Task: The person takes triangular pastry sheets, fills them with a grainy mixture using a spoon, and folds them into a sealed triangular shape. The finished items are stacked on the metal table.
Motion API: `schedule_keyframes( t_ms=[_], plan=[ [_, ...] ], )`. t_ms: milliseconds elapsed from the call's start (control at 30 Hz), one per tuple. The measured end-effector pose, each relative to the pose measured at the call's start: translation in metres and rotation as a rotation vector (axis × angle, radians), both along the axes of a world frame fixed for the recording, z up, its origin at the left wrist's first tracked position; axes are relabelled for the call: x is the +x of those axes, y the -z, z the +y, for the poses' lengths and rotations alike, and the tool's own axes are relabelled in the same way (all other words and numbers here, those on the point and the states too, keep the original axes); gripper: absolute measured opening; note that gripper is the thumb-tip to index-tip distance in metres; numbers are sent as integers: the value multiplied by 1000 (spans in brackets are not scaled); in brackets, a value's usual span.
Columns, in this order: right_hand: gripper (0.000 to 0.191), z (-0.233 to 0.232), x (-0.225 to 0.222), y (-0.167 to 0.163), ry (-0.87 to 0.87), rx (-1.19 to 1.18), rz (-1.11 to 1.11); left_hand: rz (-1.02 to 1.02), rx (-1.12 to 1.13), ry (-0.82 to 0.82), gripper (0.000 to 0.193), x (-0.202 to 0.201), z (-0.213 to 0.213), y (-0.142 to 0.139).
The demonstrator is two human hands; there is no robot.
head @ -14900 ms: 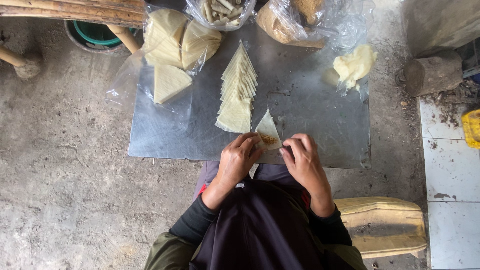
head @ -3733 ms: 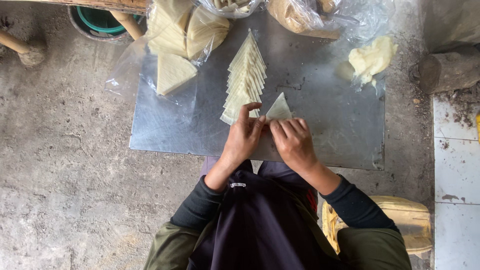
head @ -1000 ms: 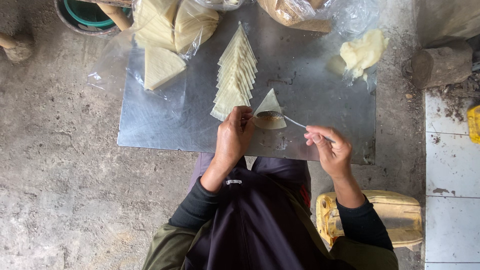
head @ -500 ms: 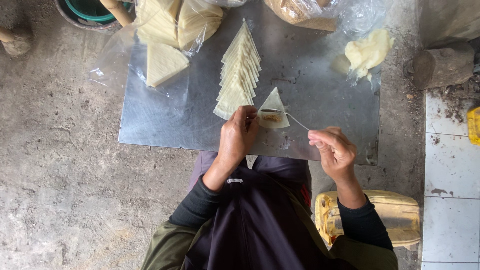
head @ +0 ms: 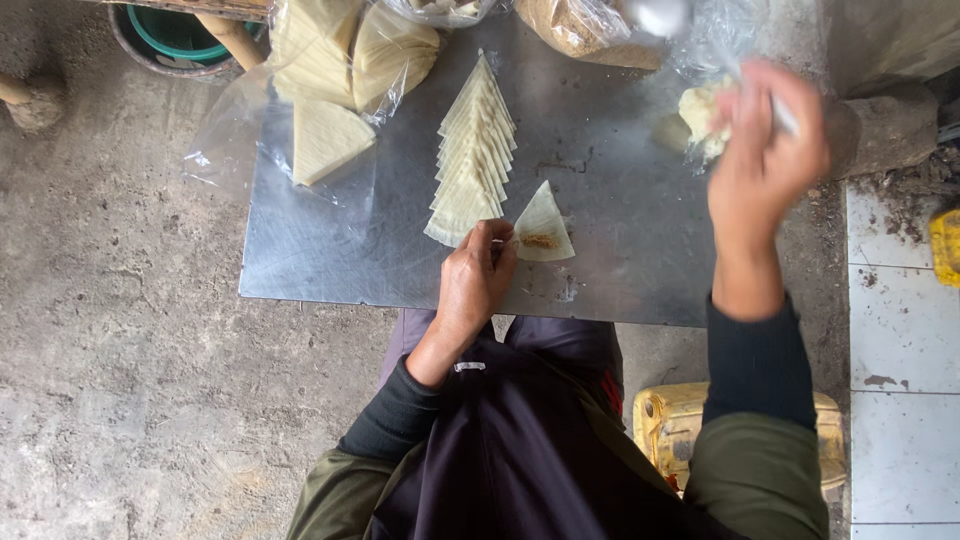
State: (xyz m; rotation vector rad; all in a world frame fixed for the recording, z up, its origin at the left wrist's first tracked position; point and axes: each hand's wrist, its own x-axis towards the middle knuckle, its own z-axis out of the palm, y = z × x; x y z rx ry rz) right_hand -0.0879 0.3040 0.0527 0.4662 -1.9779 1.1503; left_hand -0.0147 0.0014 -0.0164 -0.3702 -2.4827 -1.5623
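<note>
One triangular wrapper (head: 543, 226) with a small brown dab of filling lay on the metal surface (head: 320, 250), just beside a single fanned row of folded triangles (head: 470, 160). The left hand (head: 474, 283) pressed its fingers on the wrapper's near corner. The right hand (head: 765, 150), blurred, was raised over one pale lump of paste (head: 698, 112), fingers clenched on a thin utensil (head: 782, 115). Two clear bags of wrappers (head: 345, 75) sat at the far edge.

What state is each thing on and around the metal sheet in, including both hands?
Left hand: fingertips pressing the open wrapper's edge.
Open triangular pastry wrapper: flat, brown filling on it, unsealed.
Row of pale folded triangles: overlapped, closed.
Right hand: raised, blurred, gripping a thin utensil.
Clear plastic bag of wrapper sheets: open, sheets spilling out.
</note>
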Motion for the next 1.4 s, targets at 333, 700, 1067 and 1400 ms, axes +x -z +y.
schedule_keyframes(
  t_ms=[333, 700, 1067, 1400],
  plan=[
    [27, -19, -115, 33, -2, -15, -298, 57, 53, 28, 15, 2, -2, -7],
    [27, -49, 100, 49, 35, 518, -487, 118, 14, 46, 16, 2, 4, 1],
    [13, -90, 98, 63, 64, 664, -359, 150, -68, 72, 18, -1, 9, -4],
    [17, -97, 99, 56, 2, 470, -413, 147, -83, 97, 20, 0, 7, -7]
  ],
)
